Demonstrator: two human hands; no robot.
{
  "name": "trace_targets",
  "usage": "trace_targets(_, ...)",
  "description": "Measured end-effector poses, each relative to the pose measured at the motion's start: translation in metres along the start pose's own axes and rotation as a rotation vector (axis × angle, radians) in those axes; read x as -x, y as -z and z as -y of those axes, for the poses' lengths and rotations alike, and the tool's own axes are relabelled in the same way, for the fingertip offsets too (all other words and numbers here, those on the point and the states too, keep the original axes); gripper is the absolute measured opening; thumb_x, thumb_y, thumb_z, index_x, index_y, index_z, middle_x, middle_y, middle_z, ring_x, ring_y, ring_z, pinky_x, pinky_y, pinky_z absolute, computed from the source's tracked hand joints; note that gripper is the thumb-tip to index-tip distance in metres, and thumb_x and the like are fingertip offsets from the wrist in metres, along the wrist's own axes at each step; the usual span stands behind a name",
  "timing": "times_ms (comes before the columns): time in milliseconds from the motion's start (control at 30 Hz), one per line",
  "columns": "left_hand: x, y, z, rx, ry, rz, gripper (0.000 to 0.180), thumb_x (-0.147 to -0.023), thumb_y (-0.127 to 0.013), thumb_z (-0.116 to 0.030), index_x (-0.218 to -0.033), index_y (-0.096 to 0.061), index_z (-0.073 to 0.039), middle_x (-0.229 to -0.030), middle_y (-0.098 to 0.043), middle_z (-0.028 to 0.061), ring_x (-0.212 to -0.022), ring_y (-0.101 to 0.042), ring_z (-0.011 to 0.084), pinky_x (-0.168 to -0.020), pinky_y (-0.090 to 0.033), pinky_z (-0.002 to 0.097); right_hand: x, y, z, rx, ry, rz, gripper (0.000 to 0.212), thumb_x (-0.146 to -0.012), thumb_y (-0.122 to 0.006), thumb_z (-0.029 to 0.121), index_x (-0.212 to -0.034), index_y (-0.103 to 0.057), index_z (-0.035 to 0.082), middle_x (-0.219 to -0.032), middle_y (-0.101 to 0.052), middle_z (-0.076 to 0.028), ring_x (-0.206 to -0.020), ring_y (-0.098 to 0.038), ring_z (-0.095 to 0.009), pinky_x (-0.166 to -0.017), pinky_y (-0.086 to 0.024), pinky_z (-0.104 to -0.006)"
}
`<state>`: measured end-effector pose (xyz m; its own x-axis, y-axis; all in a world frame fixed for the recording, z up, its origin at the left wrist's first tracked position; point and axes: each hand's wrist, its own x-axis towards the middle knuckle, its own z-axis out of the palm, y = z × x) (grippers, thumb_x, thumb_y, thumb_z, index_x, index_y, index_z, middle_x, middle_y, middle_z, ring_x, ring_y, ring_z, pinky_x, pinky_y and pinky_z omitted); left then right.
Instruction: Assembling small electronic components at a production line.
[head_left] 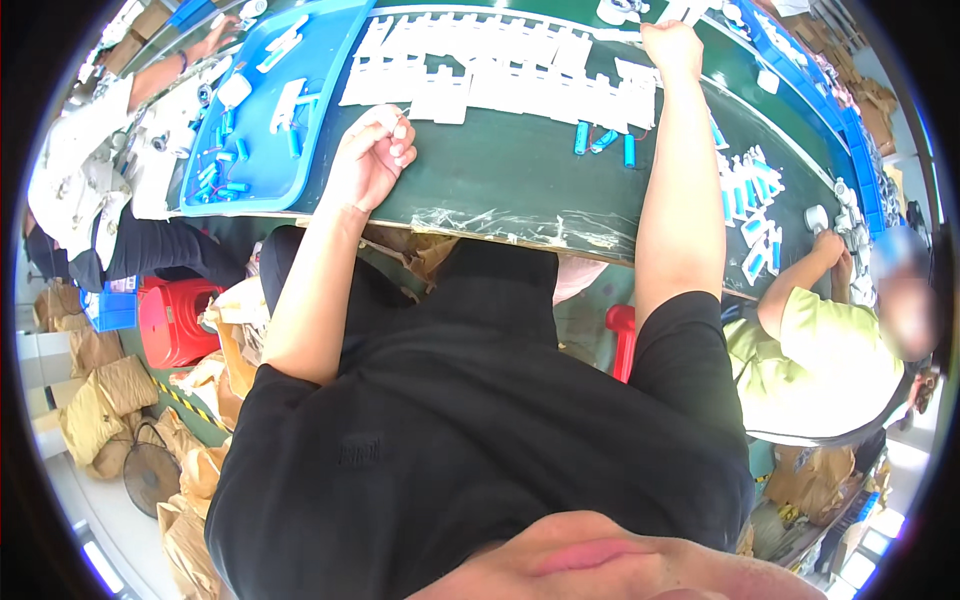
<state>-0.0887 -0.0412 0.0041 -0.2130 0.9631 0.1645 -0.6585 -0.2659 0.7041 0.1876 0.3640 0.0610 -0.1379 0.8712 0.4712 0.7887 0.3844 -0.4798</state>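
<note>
Near the right hand [673, 48] lie 3 blue cylinders [604, 141]; left hand [374, 158] curled, both grips unclear.

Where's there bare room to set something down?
One bare patch of green table lies between your left hand and the blue cylinders, nearer you than the rows of white parts. It's crowded at those rows and, farther right, among blue-and-white pieces.

Bright light; the white parts [550, 95] between left grip [376, 155] and right grip [675, 50] look washed out (their detail is faint), and fisheye distortion bends the view well beyond both.
</note>
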Motion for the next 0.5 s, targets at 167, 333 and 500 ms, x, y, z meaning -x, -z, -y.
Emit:
trace_targets(167,-0.001,-0.004,0.003,0.013,0.003,0.071,0.018,-0.091,-0.071,-0.018,-0.101,-0.066,-0.004,-0.088,-0.058,0.0005,-0.074,-0.046,0.0112,-0.064,-0.038,0.0260,0.006,-0.001,0.012,0.126,-0.040,0.077,0.052,-0.087,-0.061,0.053,-0.103,-0.078,0.007,-0.106,-0.075,-0.022,-0.107,-0.072,-0.040,-0.096,-0.055,-0.0464)
trace_targets(333,-0.003,-0.006,0.009,-0.044,0.004,0.084,0.015,-0.094,-0.070,-0.015,-0.103,-0.068,-0.003,-0.088,-0.067,0.0063,-0.072,-0.053,0.0165,-0.069,-0.043,0.0310,0.018,0.012,0.030,0.261,-0.083,0.110,0.056,-0.087,-0.068,0.058,-0.112,-0.077,0.010,-0.115,-0.075,-0.017,-0.110,-0.072,-0.037,-0.092,-0.058,-0.0501)
trace_targets(500,0.004,-0.001,0.005,-0.081,-0.015,0.075,0.010,-0.096,-0.071,-0.014,-0.100,-0.071,-0.006,-0.091,-0.073,0.0085,-0.071,-0.059,0.0167,-0.069,-0.047,0.0310,0.021,0.003,0.037,0.268,-0.038,0.217,0.068,-0.083,-0.070,0.061,-0.124,-0.073,0.007,-0.125,-0.072,-0.021,-0.119,-0.068,-0.038,-0.100,-0.054,-0.0474)
